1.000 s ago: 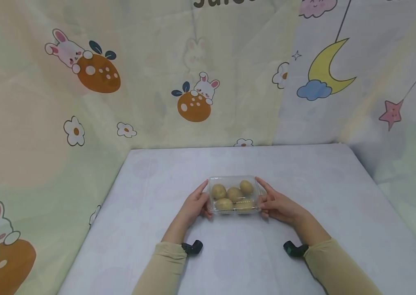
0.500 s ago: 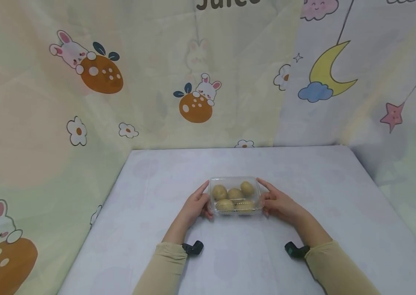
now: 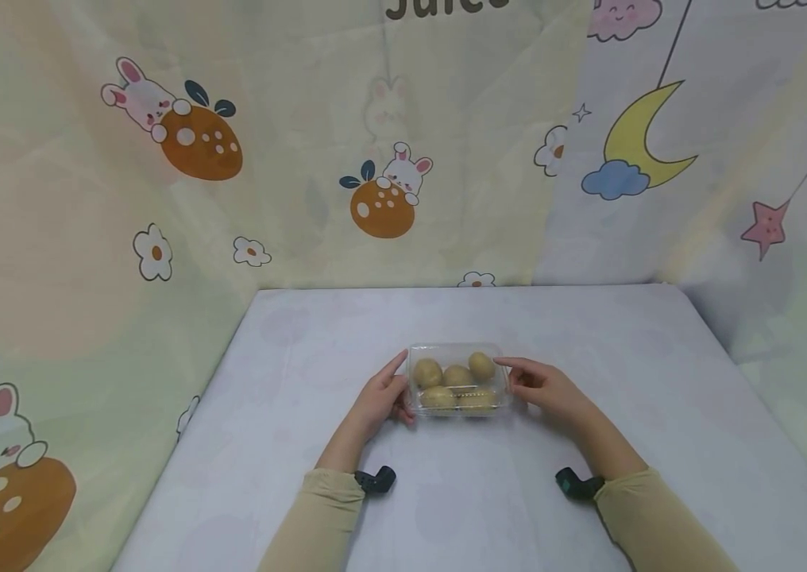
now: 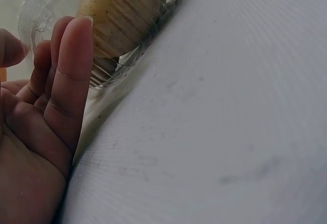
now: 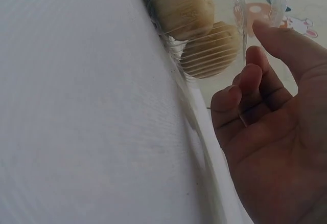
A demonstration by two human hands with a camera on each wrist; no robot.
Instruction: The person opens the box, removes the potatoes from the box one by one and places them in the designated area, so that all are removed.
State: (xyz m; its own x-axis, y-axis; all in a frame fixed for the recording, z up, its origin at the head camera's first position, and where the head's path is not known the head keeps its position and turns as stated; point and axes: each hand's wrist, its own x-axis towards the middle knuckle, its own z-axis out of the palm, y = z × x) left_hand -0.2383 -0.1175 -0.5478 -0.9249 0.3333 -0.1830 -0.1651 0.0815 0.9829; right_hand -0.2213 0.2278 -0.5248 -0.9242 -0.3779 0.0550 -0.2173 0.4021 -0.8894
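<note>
A clear plastic clamshell box (image 3: 446, 349) sits on the white table, its lid down. Inside lie several yellow-brown potatoes (image 3: 481, 366), two of them close up in the right wrist view. The left hand (image 3: 378, 395) is at the box's left side, index finger stretched along the edge. In the left wrist view, its straight fingers (image 4: 74, 65) overlap the ribbed plastic wall. On the other side is the right hand (image 3: 549, 391), its index fingertip at the upper right edge. The right wrist view shows that hand's fingers (image 5: 225, 101) loosely bent, holding nothing.
The white table (image 3: 461, 508) extends around the box on every side. A printed cloth backdrop (image 3: 289, 183) with rabbits, flowers and a moon rises behind and beside it. Each wrist wears a black camera mount (image 3: 376, 481).
The right hand has loosened from the box's right side, and its index finger has dropped from the far corner to the upper right edge. The left hand and box stay put.
</note>
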